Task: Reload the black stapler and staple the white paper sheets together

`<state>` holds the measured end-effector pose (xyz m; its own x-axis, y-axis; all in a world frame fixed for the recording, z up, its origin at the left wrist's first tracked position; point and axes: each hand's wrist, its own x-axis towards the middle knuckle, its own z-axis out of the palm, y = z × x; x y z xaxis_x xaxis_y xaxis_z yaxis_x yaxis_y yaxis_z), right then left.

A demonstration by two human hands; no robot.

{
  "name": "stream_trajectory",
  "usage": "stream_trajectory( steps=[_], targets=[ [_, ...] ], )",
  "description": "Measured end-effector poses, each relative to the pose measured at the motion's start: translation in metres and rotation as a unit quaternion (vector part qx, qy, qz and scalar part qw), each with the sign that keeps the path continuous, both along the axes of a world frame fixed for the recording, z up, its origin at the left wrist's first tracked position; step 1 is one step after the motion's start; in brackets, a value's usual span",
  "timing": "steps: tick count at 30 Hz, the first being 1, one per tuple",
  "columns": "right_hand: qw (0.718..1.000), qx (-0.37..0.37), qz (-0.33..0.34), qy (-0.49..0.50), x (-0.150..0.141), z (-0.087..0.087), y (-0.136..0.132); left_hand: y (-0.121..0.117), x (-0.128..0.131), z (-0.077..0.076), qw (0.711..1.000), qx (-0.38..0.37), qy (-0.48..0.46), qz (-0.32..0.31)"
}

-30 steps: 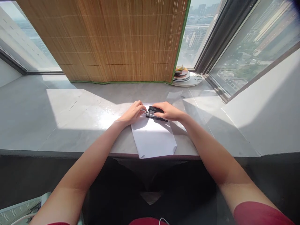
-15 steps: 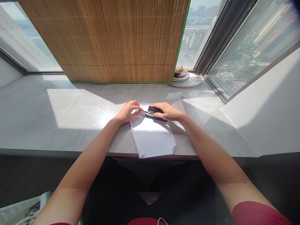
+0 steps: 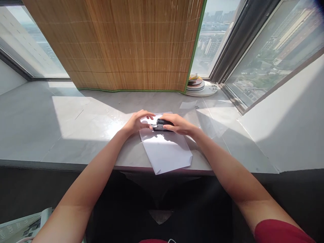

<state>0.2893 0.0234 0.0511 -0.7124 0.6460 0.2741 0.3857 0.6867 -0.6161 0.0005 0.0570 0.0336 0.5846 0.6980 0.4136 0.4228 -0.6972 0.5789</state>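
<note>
While a red sleeve (image 3: 279, 231) shows at the lower right, a pale slotted object (image 3: 22, 224) sits at the lower left, partly covered by the left forearm. Beyond a dark area below, the bright windowsill (image 3: 83, 148) begins, and a sheet of white paper (image 3: 167, 152) lies on it, its nearest corner reaching just past the front edge. Across the paper's far part is a black stapler (image 3: 165, 122), its upper arm lifted from its base at the left end. The right hand (image 3: 179, 124) is closed around its right part, fingers on top and thumb along the near side. The left hand (image 3: 136, 123) is half open, thumb and fingers parted at the stapler's left end; whether the thumb touches it I cannot tell. Farther back come stacked plates (image 3: 195, 86), a bamboo blind (image 3: 121, 47) and windows (image 3: 214, 40) overlooking a city.
</note>
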Motion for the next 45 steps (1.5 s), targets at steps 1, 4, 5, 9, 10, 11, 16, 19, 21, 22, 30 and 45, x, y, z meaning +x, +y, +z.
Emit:
stream_trajectory(
  steps=[1, 4, 5, 9, 10, 11, 16, 19, 21, 22, 30, 45],
  targets=[
    [1.0, 0.002, 0.024, 0.01, -0.002, 0.002, -0.003, -0.001, 0.002, 0.0, 1.0, 0.004, -0.007, -0.015],
    [0.997, 0.013, 0.059, 0.041, -0.01, 0.008, -0.012, -0.001, 0.007, -0.003, 0.999, 0.012, -0.018, -0.048],
    [0.997, 0.016, 0.061, 0.041, -0.012, 0.009, -0.015, -0.001, 0.008, -0.005, 0.998, 0.014, -0.015, -0.054],
    [0.998, 0.014, 0.058, -0.006, -0.019, 0.013, -0.021, 0.004, 0.011, -0.008, 0.996, 0.01, 0.023, -0.086],
    [0.998, 0.014, 0.053, -0.012, -0.018, 0.013, -0.02, 0.006, 0.012, -0.007, 0.996, 0.007, 0.026, -0.09],
    [0.999, 0.015, 0.047, -0.009, -0.017, 0.013, -0.019, 0.007, 0.011, -0.006, 0.996, 0.003, 0.023, -0.09],
    [0.997, 0.016, -0.065, 0.05, 0.016, 0.016, -0.003, 0.014, 0.009, -0.01, 0.998, -0.001, 0.026, 0.049],
    [0.98, 0.02, -0.187, 0.066, 0.051, 0.012, 0.013, 0.02, 0.009, -0.024, 0.981, 0.007, 0.109, 0.161],
    [0.967, 0.036, -0.248, 0.05, 0.072, 0.005, 0.023, 0.023, 0.008, -0.032, 0.975, 0.013, 0.142, 0.172],
    [0.962, 0.043, -0.266, 0.034, 0.081, 0.001, 0.027, 0.025, 0.008, -0.034, 0.975, 0.017, 0.144, 0.17],
    [0.969, 0.041, -0.239, -0.042, 0.086, -0.01, 0.032, 0.021, 0.004, -0.023, 0.988, -0.067, 0.057, 0.124],
    [0.979, 0.013, -0.203, -0.029, 0.066, -0.005, 0.023, -0.019, 0.082, -0.024, 0.986, 0.077, 0.146, -0.01]
  ],
)
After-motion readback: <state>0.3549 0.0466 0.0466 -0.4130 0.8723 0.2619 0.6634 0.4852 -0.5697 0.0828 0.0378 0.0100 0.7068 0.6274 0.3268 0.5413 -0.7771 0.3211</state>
